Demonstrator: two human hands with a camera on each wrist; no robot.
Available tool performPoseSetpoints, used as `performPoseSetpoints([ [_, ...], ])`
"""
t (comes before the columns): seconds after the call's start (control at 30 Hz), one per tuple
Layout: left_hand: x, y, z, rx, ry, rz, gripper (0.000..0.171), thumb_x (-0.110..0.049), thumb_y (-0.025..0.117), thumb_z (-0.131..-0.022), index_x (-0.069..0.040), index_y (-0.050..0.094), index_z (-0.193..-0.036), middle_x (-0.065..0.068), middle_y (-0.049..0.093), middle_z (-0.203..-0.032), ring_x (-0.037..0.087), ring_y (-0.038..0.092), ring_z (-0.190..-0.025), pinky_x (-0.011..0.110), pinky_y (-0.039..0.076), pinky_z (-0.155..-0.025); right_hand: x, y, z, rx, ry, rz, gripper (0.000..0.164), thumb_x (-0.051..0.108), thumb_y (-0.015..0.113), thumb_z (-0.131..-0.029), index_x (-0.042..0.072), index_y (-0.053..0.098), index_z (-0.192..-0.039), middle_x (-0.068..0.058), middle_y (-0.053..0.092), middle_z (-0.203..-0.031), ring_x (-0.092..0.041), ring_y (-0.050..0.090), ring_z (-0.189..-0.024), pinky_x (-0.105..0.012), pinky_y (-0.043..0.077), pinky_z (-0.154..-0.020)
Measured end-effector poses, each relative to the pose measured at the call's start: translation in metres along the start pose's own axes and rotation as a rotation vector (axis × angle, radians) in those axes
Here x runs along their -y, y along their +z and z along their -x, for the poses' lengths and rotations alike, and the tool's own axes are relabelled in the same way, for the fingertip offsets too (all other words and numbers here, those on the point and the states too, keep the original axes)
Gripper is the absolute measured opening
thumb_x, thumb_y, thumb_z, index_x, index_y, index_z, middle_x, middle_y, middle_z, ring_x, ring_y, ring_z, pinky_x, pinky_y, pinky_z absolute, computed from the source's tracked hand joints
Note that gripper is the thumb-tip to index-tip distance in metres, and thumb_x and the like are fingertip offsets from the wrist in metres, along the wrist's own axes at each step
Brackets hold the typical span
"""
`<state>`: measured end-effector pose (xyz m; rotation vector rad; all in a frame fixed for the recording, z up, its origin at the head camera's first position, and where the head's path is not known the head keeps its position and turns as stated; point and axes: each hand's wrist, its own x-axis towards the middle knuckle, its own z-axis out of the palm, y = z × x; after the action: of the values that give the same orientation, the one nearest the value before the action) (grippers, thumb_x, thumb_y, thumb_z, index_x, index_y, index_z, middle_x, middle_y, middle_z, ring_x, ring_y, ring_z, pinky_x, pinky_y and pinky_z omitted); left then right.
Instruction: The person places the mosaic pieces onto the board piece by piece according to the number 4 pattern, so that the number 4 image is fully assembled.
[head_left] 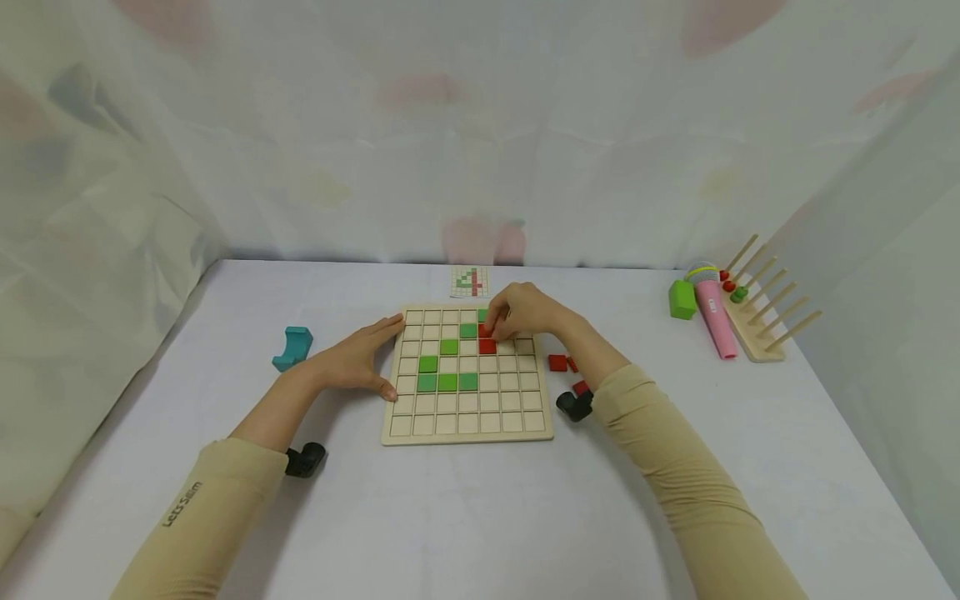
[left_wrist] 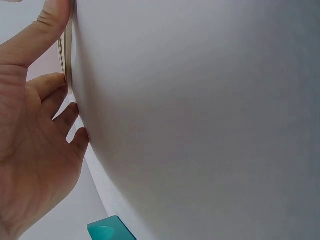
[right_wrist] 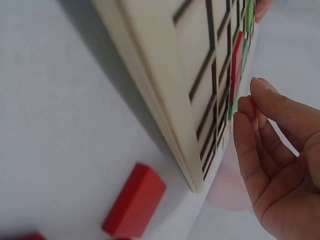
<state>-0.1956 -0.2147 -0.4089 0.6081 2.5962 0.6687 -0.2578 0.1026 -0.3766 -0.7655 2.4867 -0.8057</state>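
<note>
A wooden grid board [head_left: 468, 437] holds several light and dark green tiles [head_left: 448, 347] and red tiles [head_left: 487, 347]. Along the board's left side, my left hand [head_left: 352, 358] lies with its fingers extended, fingertips at the far corner and thumb on the rim. My right hand [head_left: 525, 310] reaches over the board's far right part. Its fingers are bent, with thumb and index tips close together over the upper red tile [head_left: 483, 331], partly covering it. I cannot tell whether the fingertips pinch that tile. Beside the board lies a loose red tile [right_wrist: 135, 200].
A patterned card [head_left: 469, 282] lies behind the board. More red tiles [head_left: 557, 362] sit near the right forearm. At left is a teal curved block [head_left: 293, 348]. Far right are a green block [head_left: 682, 299], a pink toy microphone [head_left: 716, 317] and a wooden peg stand [head_left: 765, 350].
</note>
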Motion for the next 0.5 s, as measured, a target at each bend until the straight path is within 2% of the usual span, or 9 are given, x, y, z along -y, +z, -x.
performPoseSetpoints([
  [0.27,-0.001,-0.001,0.001,-0.003,-0.007,-0.009,0.127,-0.042,0.090,-0.063,-0.001,0.016,-0.157,0.016,0.009,-0.168,0.045,0.007,-0.154,0.063,0.014,-0.123,-0.014,-0.019,0.014,-0.035,0.048,-0.007,0.011,0.010,0.071,-0.085,0.011,0.075,-0.096,-0.001,0.070,-0.081,-0.012,0.063,-0.073,-0.025,0.051,-0.069],
  [0.5,-0.002,-0.001,0.001,-0.004,0.003,-0.002,0.127,-0.042,0.090,-0.063,0.000,0.016,-0.157,0.017,0.010,-0.168,0.045,0.007,-0.154,0.063,0.014,-0.123,-0.037,-0.037,0.030,-0.034,0.093,-0.015,0.014,0.009,0.069,-0.086,0.010,0.074,-0.099,-0.002,0.069,-0.083,-0.015,0.062,-0.076,-0.027,0.051,-0.071],
])
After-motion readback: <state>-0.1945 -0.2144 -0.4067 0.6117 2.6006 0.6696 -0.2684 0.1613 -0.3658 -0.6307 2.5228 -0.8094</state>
